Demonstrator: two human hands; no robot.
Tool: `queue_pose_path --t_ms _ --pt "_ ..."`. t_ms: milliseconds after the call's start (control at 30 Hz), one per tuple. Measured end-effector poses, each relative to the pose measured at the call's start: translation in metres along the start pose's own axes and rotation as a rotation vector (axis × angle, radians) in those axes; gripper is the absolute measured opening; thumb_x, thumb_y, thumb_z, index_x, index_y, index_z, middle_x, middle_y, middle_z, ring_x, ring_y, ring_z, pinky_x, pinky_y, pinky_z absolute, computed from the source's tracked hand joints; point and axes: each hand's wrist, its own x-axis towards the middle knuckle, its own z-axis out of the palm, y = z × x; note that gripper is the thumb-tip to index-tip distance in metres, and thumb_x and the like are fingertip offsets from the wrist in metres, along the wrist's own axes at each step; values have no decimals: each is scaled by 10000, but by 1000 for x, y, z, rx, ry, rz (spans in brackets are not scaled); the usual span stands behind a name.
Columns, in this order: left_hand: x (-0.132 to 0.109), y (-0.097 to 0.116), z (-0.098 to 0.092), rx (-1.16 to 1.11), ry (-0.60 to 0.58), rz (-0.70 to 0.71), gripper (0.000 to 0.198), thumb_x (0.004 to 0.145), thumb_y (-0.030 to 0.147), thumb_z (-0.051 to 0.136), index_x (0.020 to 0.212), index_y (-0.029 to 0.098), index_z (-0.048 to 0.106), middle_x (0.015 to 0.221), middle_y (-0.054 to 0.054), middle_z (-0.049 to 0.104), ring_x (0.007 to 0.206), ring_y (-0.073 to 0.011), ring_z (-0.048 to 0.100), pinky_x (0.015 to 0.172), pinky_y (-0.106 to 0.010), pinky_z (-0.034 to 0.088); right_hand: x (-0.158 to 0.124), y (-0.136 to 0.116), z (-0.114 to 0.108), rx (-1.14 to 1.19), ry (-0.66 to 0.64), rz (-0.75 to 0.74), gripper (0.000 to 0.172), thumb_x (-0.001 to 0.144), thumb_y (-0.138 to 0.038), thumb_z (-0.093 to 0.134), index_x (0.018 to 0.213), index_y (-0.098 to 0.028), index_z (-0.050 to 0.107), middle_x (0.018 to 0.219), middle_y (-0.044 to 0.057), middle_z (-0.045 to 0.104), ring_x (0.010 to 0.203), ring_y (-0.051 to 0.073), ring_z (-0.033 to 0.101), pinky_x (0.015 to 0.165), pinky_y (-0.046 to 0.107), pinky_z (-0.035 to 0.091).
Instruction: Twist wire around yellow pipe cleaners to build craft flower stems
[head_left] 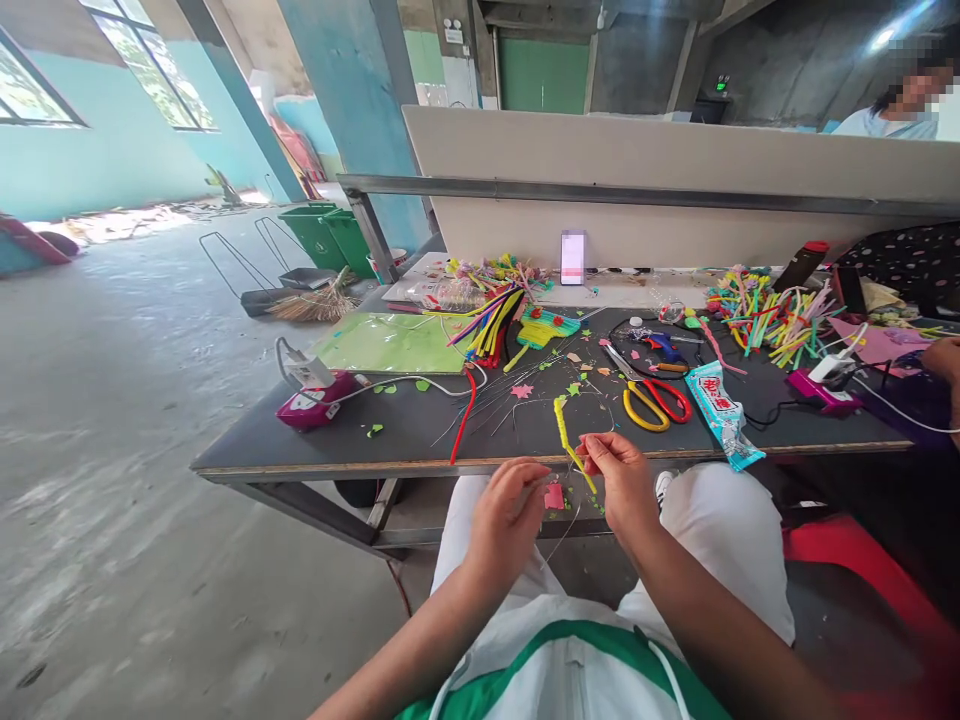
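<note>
Below the table's front edge, my left hand [510, 510] is closed with fingers curled and pressed together; what they hold, if anything, is too small to make out. My right hand [619, 480] is closed in a pinch at a yellow pipe cleaner [564, 428], which is thicker at its upper end and reaches over the table edge. A fine wire hangs below, between my hands. A small pink piece [553, 496] shows between them, lower down. Red-and-yellow scissors [651, 400] lie open beyond my right hand, near a blue snack wrapper [721, 412].
Bundled pipe cleaners [495, 325], a green sheet [397, 343], a red pipe cleaner [464, 415] and a power strip [319, 400] lie leftward. A phone [572, 258] stands at the back. A glue gun [666, 347] and colourful stems [772, 315] lie right. Another person's hand [943, 360] is at far right.
</note>
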Motion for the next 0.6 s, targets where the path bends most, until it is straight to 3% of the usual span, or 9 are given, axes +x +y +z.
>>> queue_pose_path --t_ms 100,233,400,600 --pt "4 1 15 202 -67 131 218 824 151 520 1020 214 591 1030 -66 649 991 -215 562 903 -361 400 -6 3 6 -14 -3 1 239 744 -434 638 792 -203 672 715 27 663 559 131 529 516 248 435" --pt "12 -6 27 367 -92 186 189 861 135 472 998 209 578 927 -44 683 853 -196 597 915 -393 353 -12 7 9 -8 -29 29 225 745 -427 638 788 -209 678 718 22 669 567 133 543 508 248 437" --pt "15 -14 24 437 -87 155 124 883 171 460 903 188 581 804 -44 673 748 -183 589 791 -342 379 -12 7 4 -107 -106 35 254 755 -429 627 847 -202 695 765 34 687 632 154 585 551 263 468" --pt "16 -15 24 427 -43 160 125 879 186 471 847 198 592 778 -42 673 739 -180 593 777 -328 382 -9 8 0 -253 -142 -30 193 748 -392 634 826 -226 694 791 18 689 644 162 594 560 271 490"
